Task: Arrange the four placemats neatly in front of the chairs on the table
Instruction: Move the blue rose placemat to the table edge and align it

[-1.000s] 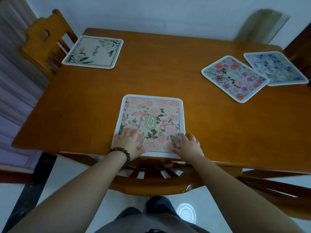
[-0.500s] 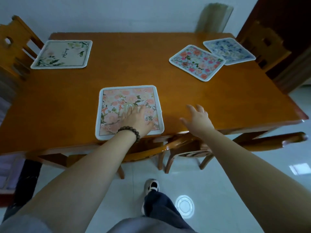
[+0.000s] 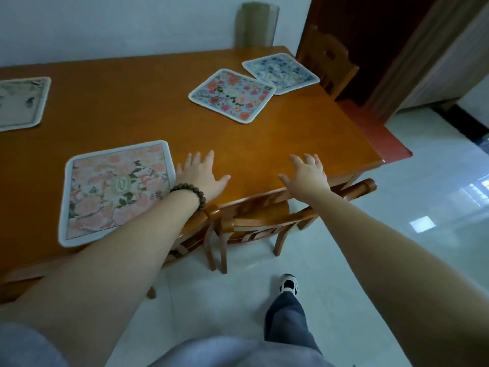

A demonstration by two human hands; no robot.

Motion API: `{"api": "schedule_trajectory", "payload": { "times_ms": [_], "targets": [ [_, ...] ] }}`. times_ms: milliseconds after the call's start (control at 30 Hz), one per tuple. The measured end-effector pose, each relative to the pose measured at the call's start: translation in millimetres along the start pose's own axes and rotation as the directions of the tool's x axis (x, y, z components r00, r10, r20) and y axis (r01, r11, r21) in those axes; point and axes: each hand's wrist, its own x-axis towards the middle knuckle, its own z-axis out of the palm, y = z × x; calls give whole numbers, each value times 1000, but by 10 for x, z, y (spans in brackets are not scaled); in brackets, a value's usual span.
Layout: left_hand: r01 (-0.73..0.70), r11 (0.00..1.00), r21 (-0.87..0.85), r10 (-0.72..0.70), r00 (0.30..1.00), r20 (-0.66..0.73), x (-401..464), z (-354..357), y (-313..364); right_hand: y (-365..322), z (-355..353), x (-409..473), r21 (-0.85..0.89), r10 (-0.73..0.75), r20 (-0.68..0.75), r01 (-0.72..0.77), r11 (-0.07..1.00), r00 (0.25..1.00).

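Both the left hand (image 3: pixel 202 178) and right hand (image 3: pixel 307 174) spread empty over bare table (image 3: pixel 277 139) near its edge, between the pink mat (image 3: pixel 113 192) and two overlapping far mats (image 3: pixel 232 95).

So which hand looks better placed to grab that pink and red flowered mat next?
Probably the right hand. It is open over the table's right part, on the side where the red-flowered mat lies overlapping the blue mat. The left hand hovers beside the peach mat.
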Motion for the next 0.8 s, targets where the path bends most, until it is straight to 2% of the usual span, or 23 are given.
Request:
{"api": "schedule_trajectory", "payload": {
  "times_ms": [167, 400, 600, 800],
  "targets": [
    [62, 998, 33, -63, 998, 24, 580, 277, 565, 580, -86, 770, 3, -47, 45, 47, 999, 998],
    [256, 966, 21, -256, 967, 9, 1331, 491, 1195, 1149, -220, 1890, -31, -144, 143, 150, 988, 979],
    [346, 938, 17, -346, 938, 14, 1641, 518, 1345, 1146, -154, 2471, -39, -215, 231, 230, 973, 949],
    [380, 925, 22, -381, 924, 24, 1992, 490, 1219, 857, -8, 2911, -5, -270, 271, 282, 959, 924]
  ]
}}
